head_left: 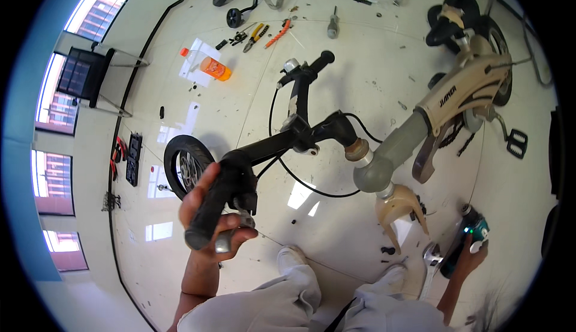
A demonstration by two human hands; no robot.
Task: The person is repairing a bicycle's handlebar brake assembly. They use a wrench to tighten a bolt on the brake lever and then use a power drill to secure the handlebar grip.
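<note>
Left hand [191,206] clamped round handlebar [258,152] grip; right hand [471,261] closed on teal power tool [478,229]. Handlebar above floor [336,230], left of bike frame [432,116]. Best steadied firmly, cables [313,188] slack.

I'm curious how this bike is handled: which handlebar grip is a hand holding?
The near grip, left of centre: the left hand wraps around it. The far grip, higher up, has no hand on it.

Place: seems an indoor workshop | Signs: pliers [252,39], screwdriver [333,28], loose wheel [188,165], partly dismantled bicycle [461,92] on tiled floor [231,107]
</note>
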